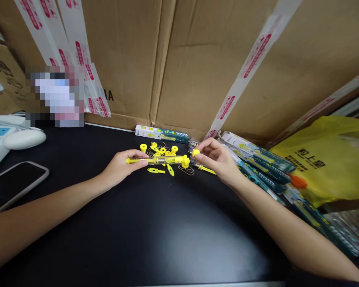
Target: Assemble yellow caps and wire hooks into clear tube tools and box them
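My left hand point(130, 160) is closed around the left end of a clear tubular spring scale point(166, 160), held level above the black table. Inside the tube are yellow parts and a metal section, and a yellow fitting sits at its right end. Just right of that end, my right hand point(214, 157) pinches a small yellow cap point(195, 152) between thumb and fingers, apart from the tube. Below and behind the tube lie several loose yellow pieces, including a flanged plug point(143, 148) and a flat yellow strip point(156, 170). A thin wire hook point(186, 170) lies nearby.
A spring scale box point(161, 134) lies against the large cardboard carton point(197, 59). More boxes point(257, 159) are piled at right, beside a yellow plastic bag point(326, 159). On the left are a phone point(14, 185), a white computer mouse point(25, 138) and a power strip point(0, 137).
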The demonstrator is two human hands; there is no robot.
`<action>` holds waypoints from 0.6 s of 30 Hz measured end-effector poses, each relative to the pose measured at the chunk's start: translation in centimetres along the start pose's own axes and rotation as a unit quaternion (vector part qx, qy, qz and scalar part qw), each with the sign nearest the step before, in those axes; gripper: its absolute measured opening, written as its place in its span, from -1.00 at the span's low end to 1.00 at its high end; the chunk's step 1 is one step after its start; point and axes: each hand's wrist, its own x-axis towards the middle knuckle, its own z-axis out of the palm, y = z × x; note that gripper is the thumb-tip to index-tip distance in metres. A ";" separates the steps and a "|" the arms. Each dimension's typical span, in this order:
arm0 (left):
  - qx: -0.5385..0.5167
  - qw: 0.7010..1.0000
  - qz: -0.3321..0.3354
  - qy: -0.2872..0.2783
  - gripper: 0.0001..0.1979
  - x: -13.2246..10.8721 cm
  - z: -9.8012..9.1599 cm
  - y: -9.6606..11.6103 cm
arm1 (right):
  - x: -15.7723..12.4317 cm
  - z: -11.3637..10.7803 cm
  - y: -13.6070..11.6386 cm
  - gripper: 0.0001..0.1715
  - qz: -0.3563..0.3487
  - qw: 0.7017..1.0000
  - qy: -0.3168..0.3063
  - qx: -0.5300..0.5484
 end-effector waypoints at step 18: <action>0.010 1.000 0.001 0.001 -0.67 -0.1 0.0 0.2 | -0.6 0.9 0.2 -0.76 -0.019 0.998 -0.057 -0.020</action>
